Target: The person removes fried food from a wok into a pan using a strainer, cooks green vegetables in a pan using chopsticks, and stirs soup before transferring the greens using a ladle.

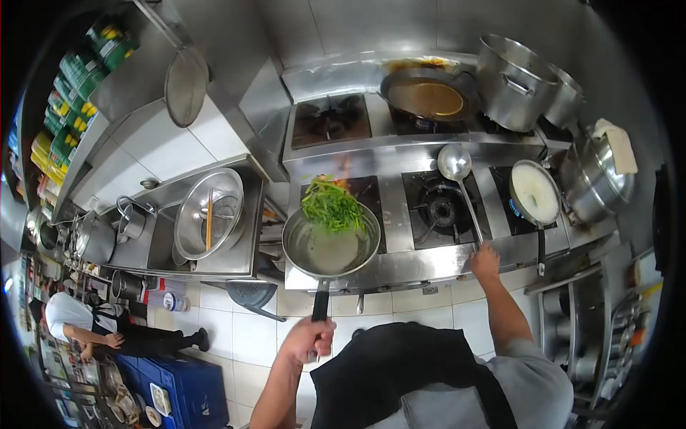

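Observation:
My left hand (309,339) grips the black handle of a frying pan (332,252) over the front left burner. Green chopped vegetables (333,206) are at the pan's far side, some above its rim, with orange flame behind them. My right hand (485,262) is closed around the handle end of a large steel ladle (454,163), whose bowl rests between the back and front burners. A smaller pan of whitish liquid (535,193) sits on the front right burner, right of the ladle.
A wok with brown liquid (426,98) and a tall steel pot (517,86) stand on the back burners. To the left, a steel bowl (187,214) holds chopsticks. A strainer (186,87) hangs above. Another person (82,322) stands at lower left near blue crates (182,390).

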{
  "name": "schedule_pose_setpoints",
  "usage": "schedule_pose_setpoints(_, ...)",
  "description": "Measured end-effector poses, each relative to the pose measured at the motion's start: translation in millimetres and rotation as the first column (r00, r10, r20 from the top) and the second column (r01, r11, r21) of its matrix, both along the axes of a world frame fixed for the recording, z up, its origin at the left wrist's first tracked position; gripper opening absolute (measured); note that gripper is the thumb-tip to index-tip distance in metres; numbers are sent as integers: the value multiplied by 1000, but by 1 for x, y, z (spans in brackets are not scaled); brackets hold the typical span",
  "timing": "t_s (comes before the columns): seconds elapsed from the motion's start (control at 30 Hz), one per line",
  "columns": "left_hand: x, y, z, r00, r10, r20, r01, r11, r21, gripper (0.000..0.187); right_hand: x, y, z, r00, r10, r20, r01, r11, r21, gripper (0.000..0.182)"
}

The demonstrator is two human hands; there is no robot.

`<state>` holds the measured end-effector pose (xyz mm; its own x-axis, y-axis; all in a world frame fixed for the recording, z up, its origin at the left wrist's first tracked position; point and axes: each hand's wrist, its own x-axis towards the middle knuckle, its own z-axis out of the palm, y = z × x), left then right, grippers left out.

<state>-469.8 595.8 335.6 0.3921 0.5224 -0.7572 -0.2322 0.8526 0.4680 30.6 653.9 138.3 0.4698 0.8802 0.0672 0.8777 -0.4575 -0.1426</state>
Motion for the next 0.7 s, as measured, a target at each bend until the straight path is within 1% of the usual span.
schedule_pose_setpoints(0.03,0,11,-10,1000,-27,6,27,1000,-11,25,10,1,-3,998,-37,-56,38,999,21,41)
schedule_pose_setpoints(0.07,-2,31,-32,998,-45,46,43,998,37,26,25,6,-17,998,-35,-61,35,999,8,41)
schedule_pose_setpoints(0.1,4,54,-45,995,-20,96,12,997,82,28,43,16,-41,991,-42,-130,36,998,-50,40)
schedule_pose_setpoints(0.13,16,75,-40,996,15,92,-22,997,77,29,53,20,-58,977,-60,-202,39,994,-106,38)
schedule_pose_setpoints(0.17,32,83,-20,984,127,127,-126,992,-17,30,51,17,-49,975,-69,-213,46,993,-112,38)
schedule_pose_setpoints(0.2,31,72,-28,985,73,158,-82,996,48,30,50,17,-38,947,-48,-319,9,992,-122,38)
schedule_pose_setpoints(0.23,28,51,-40,982,20,189,-43,992,118,30,45,21,-14,908,-23,-419,-32,992,-124,38)
schedule_pose_setpoints(0.27,34,21,-24,995,-5,97,-13,984,180,31,39,27,11,711,-137,-690,-38,972,-232,36)
schedule_pose_setpoints(0.3,37,-4,-16,997,13,78,-22,993,117,31,33,29,13,705,-135,-696,-38,973,-228,36)
schedule_pose_setpoints(0.33,51,-18,11,997,70,12,-71,996,47,32,29,28,13,322,-233,-918,74,972,-221,35)
schedule_pose_setpoints(0.37,64,-30,29,990,127,-54,-129,991,-24,32,27,27,13,-123,-245,-962,172,949,-264,35)
schedule_pose_setpoints(0.4,64,-25,15,994,100,-50,-98,994,47,31,27,28,19,-221,-185,-957,78,975,-207,26)
schedule_pose_setpoints(0.43,66,-17,-2,995,86,-46,-81,990,112,29,25,28,23,-209,-202,-957,57,974,-218,26)
schedule_pose_setpoints(0.47,70,-2,-21,996,78,-39,-71,984,162,28,20,27,27,-161,-153,-975,64,984,-165,22)
schedule_pose_setpoints(0.5,79,13,-38,985,124,117,-139,982,131,26,14,27,32,-117,-95,-989,72,992,-104,18)
schedule_pose_setpoints(0.53,90,6,-41,986,138,93,-151,976,156,26,10,22,45,-26,-88,-996,57,994,-89,17)
schedule_pose_setpoints(0.57,101,4,-43,985,156,77,-168,967,190,27,8,13,58,-17,-80,-997,37,996,-80,17)
schedule_pose_setpoints(0.6,106,-23,-49,979,201,36,-204,946,251,25,5,0,67,177,-6,-984,-18,1000,-9,18)
schedule_pose_setpoints(0.63,107,-45,-43,965,219,142,-243,952,184,25,5,-13,74,358,74,-931,-89,995,45,19)
schedule_pose_setpoints(0.67,111,-65,-39,959,257,122,-273,953,131,25,5,-24,76,359,92,-929,-129,990,48,19)
schedule_pose_setpoints(0.7,116,-80,-37,947,304,103,-312,947,76,24,5,-32,78,364,171,-915,-143,982,127,18)
